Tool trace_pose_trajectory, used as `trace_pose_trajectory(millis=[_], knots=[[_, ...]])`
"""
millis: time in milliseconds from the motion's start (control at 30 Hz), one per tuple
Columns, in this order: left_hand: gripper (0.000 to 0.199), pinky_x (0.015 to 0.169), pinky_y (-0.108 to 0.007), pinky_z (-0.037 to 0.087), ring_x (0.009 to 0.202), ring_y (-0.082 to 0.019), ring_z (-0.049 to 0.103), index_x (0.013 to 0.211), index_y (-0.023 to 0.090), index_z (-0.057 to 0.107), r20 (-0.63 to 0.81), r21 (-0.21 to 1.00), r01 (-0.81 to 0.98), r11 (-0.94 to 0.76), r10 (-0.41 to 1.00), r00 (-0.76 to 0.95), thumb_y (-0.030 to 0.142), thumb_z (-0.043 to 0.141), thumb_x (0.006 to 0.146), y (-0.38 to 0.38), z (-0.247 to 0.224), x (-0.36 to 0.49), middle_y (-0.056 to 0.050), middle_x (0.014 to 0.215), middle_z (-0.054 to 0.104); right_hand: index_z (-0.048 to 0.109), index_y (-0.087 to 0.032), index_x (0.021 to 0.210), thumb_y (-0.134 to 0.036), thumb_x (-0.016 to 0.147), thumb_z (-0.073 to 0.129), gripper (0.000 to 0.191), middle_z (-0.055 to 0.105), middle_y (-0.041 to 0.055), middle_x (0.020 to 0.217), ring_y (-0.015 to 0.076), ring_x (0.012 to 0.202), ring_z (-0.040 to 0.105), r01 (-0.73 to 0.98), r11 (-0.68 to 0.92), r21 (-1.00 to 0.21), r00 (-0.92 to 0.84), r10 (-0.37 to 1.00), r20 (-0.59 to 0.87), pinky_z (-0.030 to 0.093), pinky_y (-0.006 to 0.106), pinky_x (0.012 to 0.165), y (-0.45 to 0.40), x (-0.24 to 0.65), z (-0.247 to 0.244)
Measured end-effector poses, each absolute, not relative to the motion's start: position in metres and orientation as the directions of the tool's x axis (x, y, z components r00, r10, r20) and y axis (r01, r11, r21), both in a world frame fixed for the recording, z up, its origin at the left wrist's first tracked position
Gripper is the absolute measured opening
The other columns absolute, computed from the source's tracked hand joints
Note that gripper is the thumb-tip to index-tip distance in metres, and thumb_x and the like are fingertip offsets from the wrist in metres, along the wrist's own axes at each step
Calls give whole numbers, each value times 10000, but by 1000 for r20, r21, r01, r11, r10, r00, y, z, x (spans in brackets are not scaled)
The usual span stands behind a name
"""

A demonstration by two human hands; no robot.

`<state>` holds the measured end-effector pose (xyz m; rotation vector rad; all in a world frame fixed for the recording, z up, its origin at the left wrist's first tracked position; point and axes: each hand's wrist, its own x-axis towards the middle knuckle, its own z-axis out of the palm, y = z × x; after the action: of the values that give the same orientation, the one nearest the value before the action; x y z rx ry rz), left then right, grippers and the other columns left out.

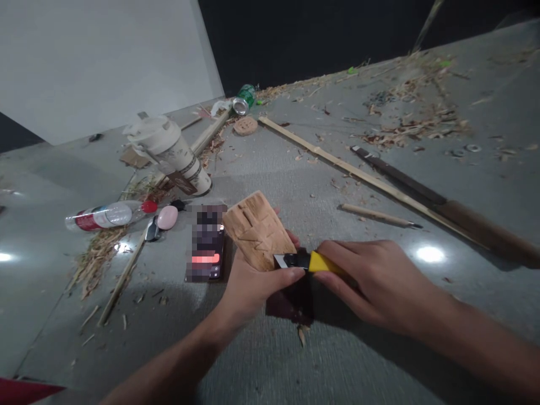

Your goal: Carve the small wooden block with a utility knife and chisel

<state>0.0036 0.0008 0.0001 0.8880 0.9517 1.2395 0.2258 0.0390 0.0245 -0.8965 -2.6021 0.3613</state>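
Observation:
A carved wooden block is held by my left hand, its fingers wrapped under and behind it and the thumb lying along the lower edge. Grooves mark the block's upper face. My right hand is closed round the yellow handle of a utility knife. The knife's blade rests at the block's lower right corner, and my left thumb touches the black front part of the knife. Beneath the hands lies a dark, shiny flat piece.
Left of the block are a phone, a plastic bottle and a white cup. A green can lies at the back. Rightward are a long wooden strip, a pointed stick, a dark-bladed tool and scattered shavings.

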Motion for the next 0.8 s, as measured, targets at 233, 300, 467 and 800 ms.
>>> trace_pose_trajectory(millis=[233, 300, 467, 800], knots=[[585, 903, -304, 597, 984, -175, 706, 1259, 248, 698, -96, 938, -333, 99, 995, 27, 149, 950, 739, -2, 5, 3, -16, 1063, 751, 501, -240, 910, -403, 1116, 447, 268, 574, -35, 687, 162, 539, 580, 567, 773, -286, -702, 634, 325, 300, 336, 538, 32, 226, 26], [398, 843, -270, 603, 938, -160, 704, 1109, 214, 752, -108, 945, -309, 105, 994, 7, 179, 946, 763, -4, 6, 4, -21, 1051, 749, 500, -241, 909, -418, 1114, 451, 275, 577, -35, 687, 161, 532, 580, 584, 766, -268, -686, 642, 341, 293, 337, 531, 29, 225, 25], [310, 705, -209, 592, 879, -144, 691, 1047, 201, 772, -136, 956, -269, 117, 989, -52, 226, 941, 787, -8, 8, 7, -27, 1018, 750, 493, -239, 879, -422, 1112, 459, 298, 584, -34, 665, 146, 497, 556, 626, 743, -238, -653, 666, 361, 275, 335, 504, 25, 221, 26], [381, 805, -268, 603, 919, -152, 685, 1147, 233, 744, -92, 972, -228, 62, 988, -124, 220, 916, 806, -9, 7, 11, -20, 1080, 734, 482, -241, 851, -415, 1097, 488, 301, 566, -38, 644, 138, 486, 533, 661, 721, -209, -608, 678, 413, 282, 320, 498, 23, 218, 28]])
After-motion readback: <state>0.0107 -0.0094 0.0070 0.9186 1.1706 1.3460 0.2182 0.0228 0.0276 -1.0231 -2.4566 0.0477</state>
